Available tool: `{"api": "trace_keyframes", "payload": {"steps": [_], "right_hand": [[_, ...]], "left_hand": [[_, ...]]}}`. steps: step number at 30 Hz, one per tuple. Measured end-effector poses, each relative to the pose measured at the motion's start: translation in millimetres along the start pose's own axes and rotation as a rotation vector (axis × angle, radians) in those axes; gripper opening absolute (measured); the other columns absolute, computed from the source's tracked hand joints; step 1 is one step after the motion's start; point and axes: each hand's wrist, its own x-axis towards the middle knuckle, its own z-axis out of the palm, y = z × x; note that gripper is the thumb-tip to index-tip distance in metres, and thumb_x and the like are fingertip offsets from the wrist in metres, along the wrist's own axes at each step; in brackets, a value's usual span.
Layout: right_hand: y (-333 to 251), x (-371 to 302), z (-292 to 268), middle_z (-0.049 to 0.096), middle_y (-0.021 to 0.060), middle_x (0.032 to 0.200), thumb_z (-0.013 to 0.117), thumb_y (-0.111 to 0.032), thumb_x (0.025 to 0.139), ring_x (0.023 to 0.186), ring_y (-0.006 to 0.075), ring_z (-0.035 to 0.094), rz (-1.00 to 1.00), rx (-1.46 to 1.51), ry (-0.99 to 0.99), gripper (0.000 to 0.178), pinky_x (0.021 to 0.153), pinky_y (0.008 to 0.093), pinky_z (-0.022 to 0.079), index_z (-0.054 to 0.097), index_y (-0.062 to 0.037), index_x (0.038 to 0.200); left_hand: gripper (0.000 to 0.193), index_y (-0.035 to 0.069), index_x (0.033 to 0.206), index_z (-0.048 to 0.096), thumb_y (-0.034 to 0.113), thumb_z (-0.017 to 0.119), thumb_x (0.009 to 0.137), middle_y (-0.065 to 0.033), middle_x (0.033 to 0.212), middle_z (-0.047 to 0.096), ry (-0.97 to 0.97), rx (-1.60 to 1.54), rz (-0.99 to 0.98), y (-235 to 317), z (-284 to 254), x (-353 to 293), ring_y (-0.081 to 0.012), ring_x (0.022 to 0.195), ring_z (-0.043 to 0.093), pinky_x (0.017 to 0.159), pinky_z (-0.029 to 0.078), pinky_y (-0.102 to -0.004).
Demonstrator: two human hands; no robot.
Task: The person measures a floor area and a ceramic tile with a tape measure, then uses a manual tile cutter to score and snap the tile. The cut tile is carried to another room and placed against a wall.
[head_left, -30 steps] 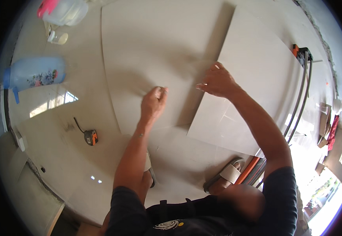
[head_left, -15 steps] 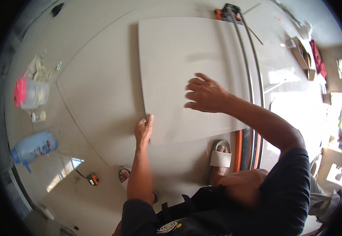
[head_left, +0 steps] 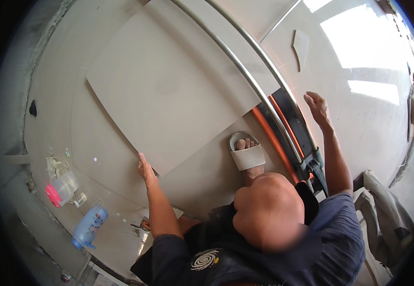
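Note:
A large pale square tile (head_left: 168,90) lies flat beneath the two metal rails (head_left: 245,71) of an orange and black tile cutter (head_left: 276,124). At the tile's near left edge, close to its corner, my left hand (head_left: 146,169) grips it with the fingers along the edge; part of the grip is hidden. My right hand (head_left: 318,108) is beyond the rails on the right, off the tile, with its fingers loosely bent and nothing visible in them. The cutter's near end, with a dark fitting (head_left: 314,167) on the rails, lies beside my right forearm.
An angular tile offcut (head_left: 301,46) and a thin rod (head_left: 281,20) lie right of the cutter. At left are a pink-lidded clear container (head_left: 63,188), a blue jug (head_left: 90,226) and an orange-black tape measure (head_left: 144,224). My sandalled foot (head_left: 247,152) stands beside the cutter. Grey cloth (head_left: 383,205) shows at right.
My right hand has moved from above the tile to the right, past the rails. My left hand stays at the tile's edge. The view has turned and shifted, bringing the cutter's near end into sight.

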Motion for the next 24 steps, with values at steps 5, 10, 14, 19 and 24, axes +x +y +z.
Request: {"api": "trace_keyframes", "payload": {"steps": [5, 10, 14, 19, 24], "right_hand": [[-1.1, 12.6, 33.7, 0.06, 0.0184, 0.113, 0.058, -0.033, 0.084, 0.104, 0.0282, 0.059, -0.005, 0.217, -0.094, 0.045, 0.088, 0.0377, 0.046, 0.057, -0.0013, 0.117], [-22.1, 30.7, 43.1, 0.063, 0.0171, 0.105, 0.058, -0.033, 0.086, 0.098, 0.0232, 0.061, -0.08, 0.271, -0.175, 0.045, 0.086, 0.0353, 0.048, 0.057, 0.0002, 0.117], [-26.1, 38.1, 48.9, 0.066, 0.0126, 0.096, 0.057, -0.029, 0.087, 0.095, 0.0214, 0.061, 0.042, 0.429, -0.103, 0.034, 0.083, 0.0322, 0.047, 0.065, -0.0033, 0.107], [-23.9, 43.3, 57.8, 0.066, 0.0076, 0.094, 0.06, -0.03, 0.086, 0.089, 0.0182, 0.061, -0.019, 0.359, -0.06, 0.029, 0.079, 0.0305, 0.047, 0.068, -0.0079, 0.102], [-19.2, 42.0, 63.8, 0.065, 0.0065, 0.098, 0.063, -0.029, 0.084, 0.092, 0.0179, 0.06, 0.024, 0.413, -0.072, 0.027, 0.081, 0.0306, 0.047, 0.069, -0.0082, 0.101]], "left_hand": [[0.074, -0.002, 0.126, 0.048, 0.058, 0.054, 0.083, -0.0167, 0.122, 0.053, 0.01, -0.01, -0.135, -8.6, -0.5, -4.2, -0.0306, 0.108, 0.054, 0.087, 0.048, -0.0415], [0.074, -0.001, 0.129, 0.045, 0.057, 0.055, 0.083, -0.0157, 0.125, 0.051, -0.013, 0.039, -0.173, -9.1, -1.9, -4.7, -0.0305, 0.108, 0.054, 0.089, 0.046, -0.0428], [0.076, -0.002, 0.13, 0.043, 0.058, 0.054, 0.083, -0.0164, 0.128, 0.049, 0.012, 0.089, -0.206, -5.9, 0.5, -4.7, -0.0313, 0.112, 0.051, 0.094, 0.043, -0.0423], [0.08, -0.003, 0.133, 0.039, 0.059, 0.052, 0.084, -0.0182, 0.134, 0.043, 0.0, 0.075, -0.131, -6.1, 7.4, -10.4, -0.032, 0.12, 0.045, 0.1, 0.038, -0.0425], [0.081, -0.003, 0.134, 0.036, 0.059, 0.051, 0.084, -0.0191, 0.139, 0.037, 0.04, 0.098, -0.067, -8.1, 8.3, -12.2, -0.0319, 0.125, 0.039, 0.104, 0.033, -0.0431]]}}
